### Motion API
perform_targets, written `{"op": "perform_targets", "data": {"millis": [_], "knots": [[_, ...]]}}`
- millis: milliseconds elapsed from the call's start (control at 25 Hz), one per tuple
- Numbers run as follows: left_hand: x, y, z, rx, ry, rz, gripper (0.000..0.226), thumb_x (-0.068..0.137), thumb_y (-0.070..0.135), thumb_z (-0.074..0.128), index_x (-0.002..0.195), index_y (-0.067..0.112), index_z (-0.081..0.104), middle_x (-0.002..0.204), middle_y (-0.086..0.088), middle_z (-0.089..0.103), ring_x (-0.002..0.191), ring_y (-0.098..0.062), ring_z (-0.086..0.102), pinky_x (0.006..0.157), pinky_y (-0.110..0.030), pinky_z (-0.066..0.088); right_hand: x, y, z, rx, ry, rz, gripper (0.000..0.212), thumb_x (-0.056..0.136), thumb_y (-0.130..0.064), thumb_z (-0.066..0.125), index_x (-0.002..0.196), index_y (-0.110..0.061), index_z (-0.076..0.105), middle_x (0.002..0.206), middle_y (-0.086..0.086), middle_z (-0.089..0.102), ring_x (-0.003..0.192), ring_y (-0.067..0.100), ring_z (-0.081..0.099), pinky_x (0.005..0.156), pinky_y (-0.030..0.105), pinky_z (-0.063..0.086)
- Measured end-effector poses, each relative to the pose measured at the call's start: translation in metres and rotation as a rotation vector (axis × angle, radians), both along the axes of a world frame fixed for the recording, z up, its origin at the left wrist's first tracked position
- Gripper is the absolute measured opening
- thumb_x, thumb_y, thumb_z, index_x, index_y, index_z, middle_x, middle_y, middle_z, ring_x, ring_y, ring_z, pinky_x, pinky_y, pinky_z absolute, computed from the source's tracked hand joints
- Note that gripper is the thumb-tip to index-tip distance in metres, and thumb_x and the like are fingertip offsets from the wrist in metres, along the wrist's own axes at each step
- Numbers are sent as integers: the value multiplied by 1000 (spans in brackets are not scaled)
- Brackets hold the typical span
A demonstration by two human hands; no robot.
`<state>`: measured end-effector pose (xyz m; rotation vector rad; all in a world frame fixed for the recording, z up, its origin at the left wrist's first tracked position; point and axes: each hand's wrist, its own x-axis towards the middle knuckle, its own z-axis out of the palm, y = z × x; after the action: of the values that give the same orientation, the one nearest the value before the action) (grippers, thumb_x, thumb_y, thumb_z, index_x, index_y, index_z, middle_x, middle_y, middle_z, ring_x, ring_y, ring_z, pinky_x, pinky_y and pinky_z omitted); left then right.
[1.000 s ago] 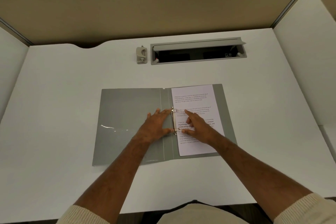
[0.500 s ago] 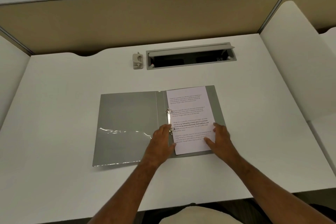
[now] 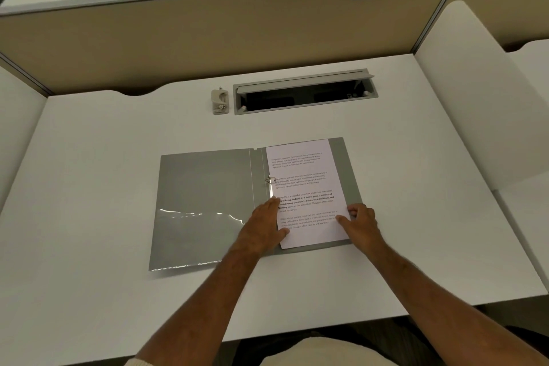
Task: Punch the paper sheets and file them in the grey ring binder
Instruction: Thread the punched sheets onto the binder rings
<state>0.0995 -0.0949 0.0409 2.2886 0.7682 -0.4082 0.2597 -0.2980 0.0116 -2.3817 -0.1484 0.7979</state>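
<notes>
The grey ring binder lies open on the white desk. The printed paper sheets sit on its right half, threaded on the metal rings at the spine. My left hand lies flat over the spine and the lower ring, with its thumb on the sheets' left edge. At the lower right edge of the sheets, my right hand has its thumb on top of the paper and its fingers curled at the edge. The lower ring is hidden under my left hand.
A small beige hole punch stands at the back of the desk, left of an open grey cable tray. Tan partition walls close the back, and white side panels flank the desk.
Both hands have left the rings and moved toward me. The left now lies over the lower spine, and the right has gone to the sheets' lower right edge.
</notes>
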Motion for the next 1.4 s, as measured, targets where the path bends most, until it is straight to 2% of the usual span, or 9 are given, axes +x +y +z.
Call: {"op": "perform_targets", "data": {"millis": [280,400,520,680,840,1080,1240,1320,1400], "knots": [[3,2,6,-34,6,9,90,89,31,75,160,15,22,161,-6,35,147,-23,35,119,-39,34,4,11,6,125,139,-93,37,90,-42,71,113,-14,64,116,6,63,102,25,63,85,36,54],[3,2,7,-41,15,17,90,90,30,75,160,15,21,161,-6,35,147,-23,36,119,-39,35,2,20,20,186,191,-52,27,93,-42,67,90,-15,69,100,1,71,91,21,66,74,28,49],[4,2,8,-47,17,23,88,90,29,75,159,15,23,160,-6,37,146,-23,38,118,-39,36,0,24,24,206,195,-25,33,93,-45,66,74,-18,68,92,-3,73,83,17,67,69,25,50],[4,3,8,-55,22,30,88,90,29,75,159,15,22,160,-6,37,146,-23,37,118,-39,36,3,24,17,160,189,4,36,89,-52,67,95,-16,68,109,0,70,94,20,67,81,34,56],[3,3,7,-54,27,27,90,90,30,75,160,15,20,163,-6,33,148,-23,35,120,-40,34,3,19,13,-48,-54,41,62,85,-46,75,130,-12,49,128,10,51,120,31,51,102,43,45],[3,3,11,-44,23,15,88,91,31,74,160,15,21,162,-6,35,147,-23,36,118,-38,34,-1,19,17,-5,-81,43,54,88,-41,73,126,-13,47,123,7,60,114,30,59,95,44,53],[2,3,11,-48,24,11,88,91,31,74,160,15,21,161,-6,36,146,-24,38,117,-38,35,7,21,29,82,63,-101,62,91,-40,70,139,-10,45,131,8,60,116,27,59,92,35,47],[2,3,13,-44,23,5,86,91,30,74,159,15,24,159,-6,40,144,-23,41,115,-37,38,11,23,30,140,130,-171,65,89,-44,70,139,-10,47,131,7,60,115,26,61,96,37,50],[3,2,14,-40,20,3,82,91,29,74,156,15,27,155,-6,43,141,-22,44,112,-35,42,9,29,29,175,180,-172,60,88,-50,69,133,-13,52,126,2,62,108,23,64,92,37,52]]}}
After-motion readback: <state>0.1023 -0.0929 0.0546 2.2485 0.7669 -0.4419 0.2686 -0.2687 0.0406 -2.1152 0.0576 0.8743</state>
